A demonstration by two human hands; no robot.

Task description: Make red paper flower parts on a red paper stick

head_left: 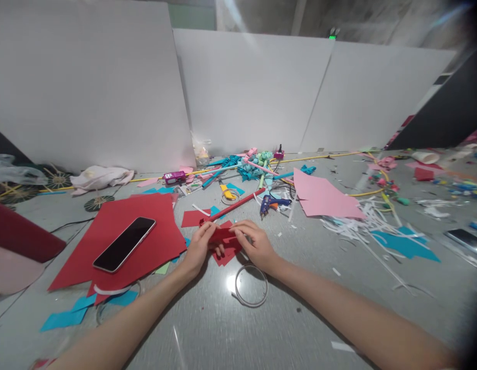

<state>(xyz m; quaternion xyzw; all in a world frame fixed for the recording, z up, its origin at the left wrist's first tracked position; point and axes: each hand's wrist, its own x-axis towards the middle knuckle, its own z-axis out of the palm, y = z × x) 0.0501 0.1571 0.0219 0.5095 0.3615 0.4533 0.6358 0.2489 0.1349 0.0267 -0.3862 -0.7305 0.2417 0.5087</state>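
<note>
Between my two hands is a small piece of red paper (223,234). My left hand (200,248) pinches its left end, with some fingers curled beneath it. My right hand (257,246) grips the right end between thumb and fingers. Just below the held piece, more red paper (227,255) lies on the floor. A coiled ring of pale tape or wire (267,290) rests close under my right hand. Beyond my hands, a long red paper stick (238,204) lies slanted, with a blue glue gun (275,203) to its right.
At left, a black-screened phone (125,244) lies on large red sheets (161,216). A pink sheet (323,195) and white paper strips (354,226) are at right. Teal paper flowers (252,168) and a yellow cord (323,156) lie before white panels (254,87).
</note>
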